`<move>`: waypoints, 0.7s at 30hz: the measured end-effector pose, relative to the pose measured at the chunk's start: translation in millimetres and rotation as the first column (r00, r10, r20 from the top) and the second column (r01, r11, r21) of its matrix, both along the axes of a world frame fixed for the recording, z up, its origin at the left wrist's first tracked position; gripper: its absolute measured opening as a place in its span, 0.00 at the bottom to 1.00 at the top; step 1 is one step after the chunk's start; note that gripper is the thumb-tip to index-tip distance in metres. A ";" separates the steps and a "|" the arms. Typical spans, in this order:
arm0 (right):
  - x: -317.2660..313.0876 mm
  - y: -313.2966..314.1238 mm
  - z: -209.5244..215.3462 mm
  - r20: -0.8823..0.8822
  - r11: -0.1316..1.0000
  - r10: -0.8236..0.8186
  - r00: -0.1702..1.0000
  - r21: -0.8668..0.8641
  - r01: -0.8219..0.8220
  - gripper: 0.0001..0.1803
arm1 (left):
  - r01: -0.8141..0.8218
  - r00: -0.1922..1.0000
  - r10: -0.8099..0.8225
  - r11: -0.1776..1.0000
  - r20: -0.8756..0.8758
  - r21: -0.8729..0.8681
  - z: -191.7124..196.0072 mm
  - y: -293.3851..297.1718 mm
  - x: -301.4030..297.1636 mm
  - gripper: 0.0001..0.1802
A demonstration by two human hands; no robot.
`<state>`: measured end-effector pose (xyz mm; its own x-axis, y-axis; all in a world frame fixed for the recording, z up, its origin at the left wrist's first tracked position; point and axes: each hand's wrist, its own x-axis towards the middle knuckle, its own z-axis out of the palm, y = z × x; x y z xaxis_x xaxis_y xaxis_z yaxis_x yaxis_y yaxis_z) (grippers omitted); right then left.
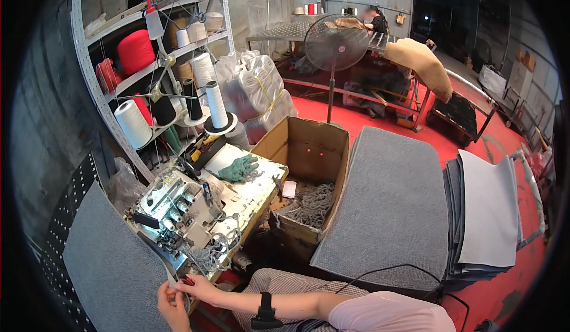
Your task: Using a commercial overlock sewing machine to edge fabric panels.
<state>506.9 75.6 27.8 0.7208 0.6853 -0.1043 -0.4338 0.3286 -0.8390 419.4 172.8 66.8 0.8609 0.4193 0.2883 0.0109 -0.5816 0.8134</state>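
My left hand (pixel 171 307) is closed, fingers pinched together at the near right corner of a grey carpet mat (pixel 113 261). My right hand (pixel 200 288) meets it there, also closed in a pinch. Between the fingertips runs a pale edging strip (pixel 171 277) along the mat's edge. A small dark red thing shows at my right fingers, too small to name. Just beyond the hands stands a lit industrial sewing machine (pixel 184 207), with grey trimmings (pixel 217 246) heaped beside it. The mat's edge reaches up to the machine's near left side.
A green glove (pixel 239 169) lies on the worn machine table (pixel 261 183). Right of it stands a cardboard box (pixel 341 178) holding grey scraps. Stacked grey mats (pixel 386 201) lie further right. Thread cones (pixel 133 123) fill the rack; a fan (pixel 336 42) and another person (pixel 377 22) are behind.
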 end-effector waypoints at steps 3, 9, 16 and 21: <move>8.3 -13.1 1.9 0.006 0.986 0.164 0.986 0.033 -0.164 0.12 | 0.071 0.996 -0.058 0.971 -0.064 0.227 8.6 -6.7 5.5 0.22; 23.5 -12.5 -1.1 0.021 0.976 0.186 0.982 0.110 -0.187 0.12 | -0.069 0.990 0.047 0.985 0.136 0.158 -1.3 -9.4 21.9 0.05; 21.1 12.1 -4.8 -0.037 0.997 0.069 0.997 -0.022 -0.070 0.10 | 0.068 0.985 -0.044 0.987 0.167 -0.142 -23.2 12.8 8.8 0.04; 31.0 5.4 -5.0 0.135 0.998 0.012 0.991 -0.061 -0.004 0.14 | 0.118 0.988 -0.041 0.815 0.147 -0.568 -25.4 12.1 26.1 0.09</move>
<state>537.8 81.0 22.8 0.7256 0.6865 -0.0477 -0.3174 0.2724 -0.9083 445.5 184.9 41.4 0.8725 0.4731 0.1222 -0.1367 -0.0039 0.9906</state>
